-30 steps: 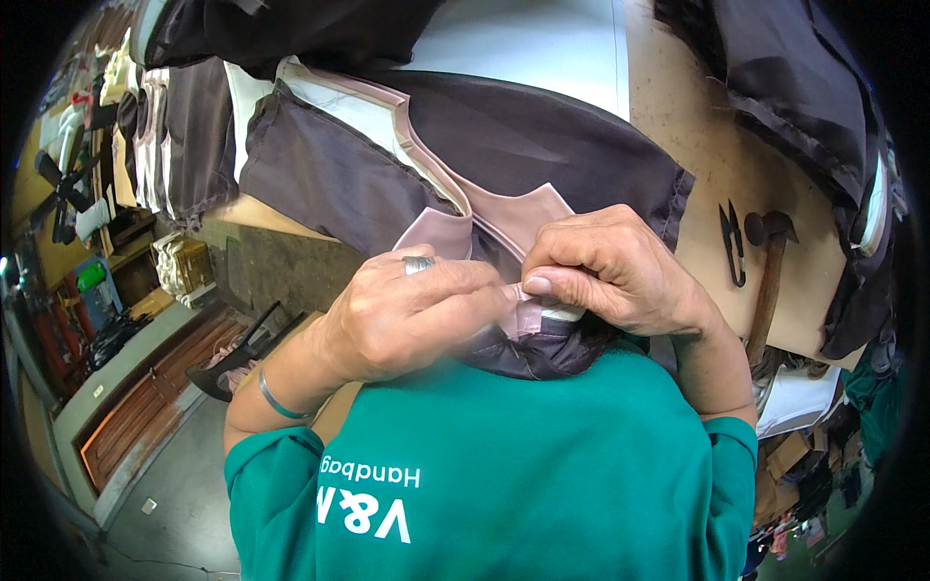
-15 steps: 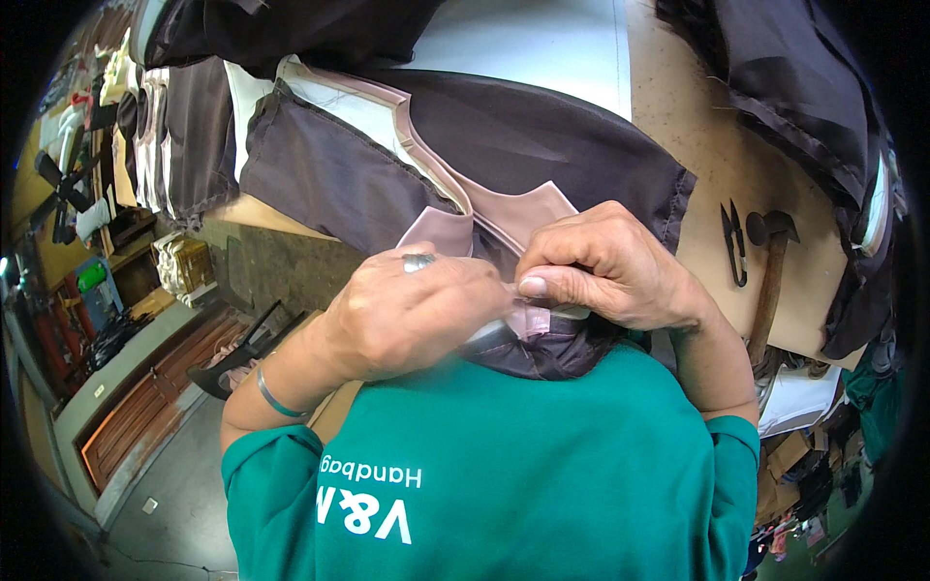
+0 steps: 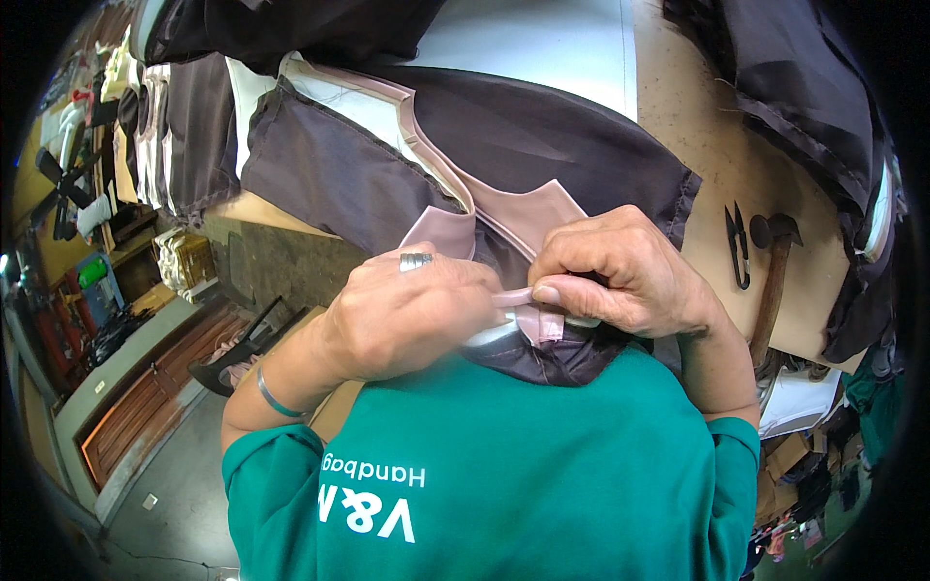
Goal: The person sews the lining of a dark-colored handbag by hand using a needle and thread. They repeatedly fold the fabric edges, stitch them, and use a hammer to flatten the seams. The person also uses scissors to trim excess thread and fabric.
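Observation:
An unfinished bag piece of dark lining fabric with pink leather-like trim lies across the table and reaches up to my body. My left hand, with a ring on one finger, is closed over one end of a narrow pink strip. Its fingertips are partly hidden behind the hand. Thumb and bent forefinger of my right hand pinch the same strip a little further right. Just below the strip, a folded pink tab hangs over the dark lining, close to my green shirt.
Thread snips and a wooden-handled hammer lie on the table at the right. More dark fabric pieces hang at the far right and far left. A white sheet lies at the back. A fan stands at the left.
A short stretch of the pink strip now shows between my two hands, which have drawn slightly apart. The pink tab below has shifted a little to the right.

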Demonstrator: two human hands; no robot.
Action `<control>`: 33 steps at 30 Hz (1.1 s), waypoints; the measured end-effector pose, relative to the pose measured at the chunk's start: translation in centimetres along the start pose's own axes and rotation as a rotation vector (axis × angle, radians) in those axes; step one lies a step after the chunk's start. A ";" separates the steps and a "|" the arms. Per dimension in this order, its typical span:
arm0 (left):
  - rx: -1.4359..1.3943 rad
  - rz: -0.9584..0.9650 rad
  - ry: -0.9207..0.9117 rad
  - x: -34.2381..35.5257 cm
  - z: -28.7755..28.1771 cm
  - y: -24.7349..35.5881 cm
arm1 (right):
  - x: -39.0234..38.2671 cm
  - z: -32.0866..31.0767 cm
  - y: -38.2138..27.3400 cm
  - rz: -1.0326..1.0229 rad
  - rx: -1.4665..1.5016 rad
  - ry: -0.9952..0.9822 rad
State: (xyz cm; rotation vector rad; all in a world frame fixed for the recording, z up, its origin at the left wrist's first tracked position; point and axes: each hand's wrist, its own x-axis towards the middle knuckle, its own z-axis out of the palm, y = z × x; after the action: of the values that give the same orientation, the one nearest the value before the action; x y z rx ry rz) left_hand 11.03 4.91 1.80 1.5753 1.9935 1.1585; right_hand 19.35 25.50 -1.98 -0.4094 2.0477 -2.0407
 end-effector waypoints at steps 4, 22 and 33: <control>-0.127 -0.263 -0.070 1.2 -0.9 1.2 | -0.1 0.1 -0.3 0.003 -0.018 0.030; 0.147 0.124 0.025 1.0 -0.1 0.5 | -0.2 -0.4 -0.5 0.017 -0.002 0.019; -0.012 0.012 -0.016 0.3 0.0 0.1 | -0.3 -0.5 -0.5 0.029 -0.020 -0.001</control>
State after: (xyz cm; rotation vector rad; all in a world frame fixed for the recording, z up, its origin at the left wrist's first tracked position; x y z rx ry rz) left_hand 11.01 5.23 1.90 1.5881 1.9654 1.1566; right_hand 19.48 26.03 -1.54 -0.3815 2.0627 -2.0052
